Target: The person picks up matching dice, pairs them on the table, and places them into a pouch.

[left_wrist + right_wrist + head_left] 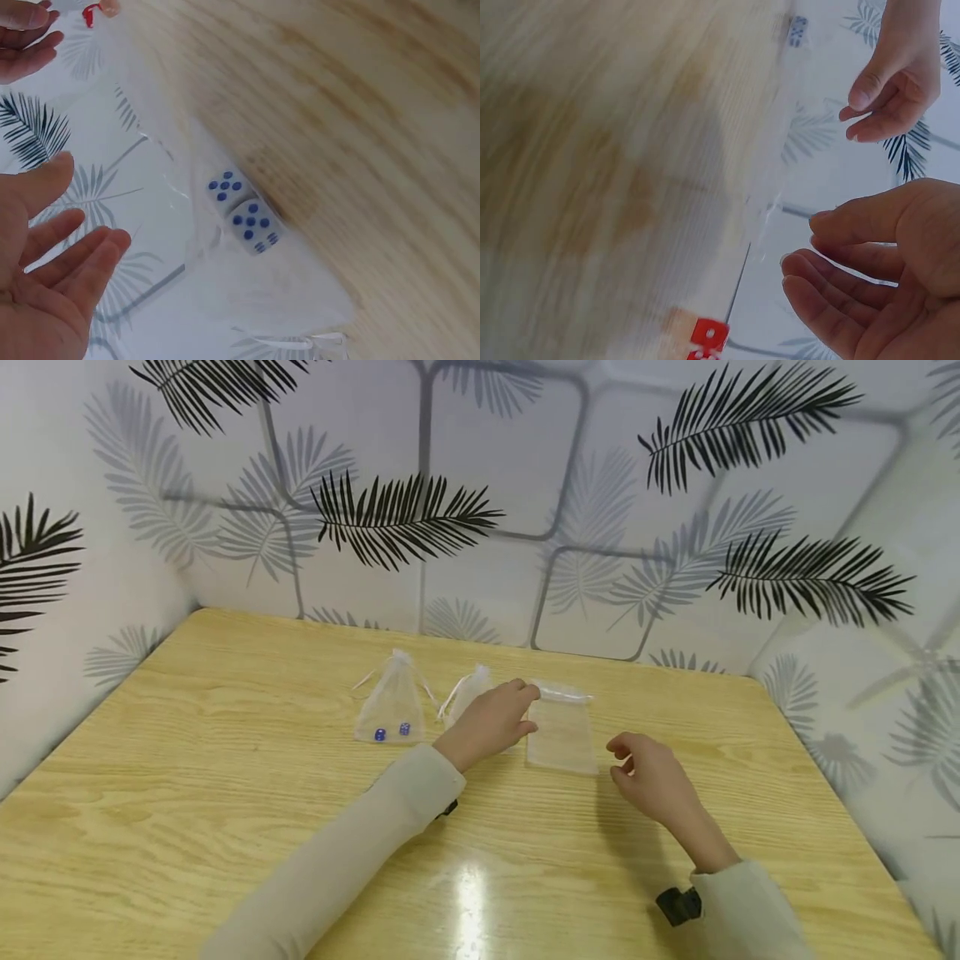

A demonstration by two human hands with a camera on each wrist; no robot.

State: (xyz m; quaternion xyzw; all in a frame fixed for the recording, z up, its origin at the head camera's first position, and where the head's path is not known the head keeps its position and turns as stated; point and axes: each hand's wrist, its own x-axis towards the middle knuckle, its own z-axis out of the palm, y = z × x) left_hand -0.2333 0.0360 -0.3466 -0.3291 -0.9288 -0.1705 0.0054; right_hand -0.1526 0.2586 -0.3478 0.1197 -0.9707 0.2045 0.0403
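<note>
My left hand (491,718) hovers over the middle sheer white drawstring bag (468,693), with relaxed fingers and nothing held. Inside that bag lie two white dice (244,214) with blue pips, seen close up in the left wrist view. Just right of this hand, a flat sheer bag (562,735) lies on the table. My right hand (654,777) is raised to the right of the flat bag, fingers loosely bent and apart from it. Two red dice (709,335) show at the bottom of the right wrist view; in the head view they are hidden.
To the left stands another sheer drawstring bag (390,697), its top gathered, with two blue dice (380,735) inside. All lie on a wood-grain table (225,793). A wall covering with leaf patterns (495,460) rises behind the table's back edge.
</note>
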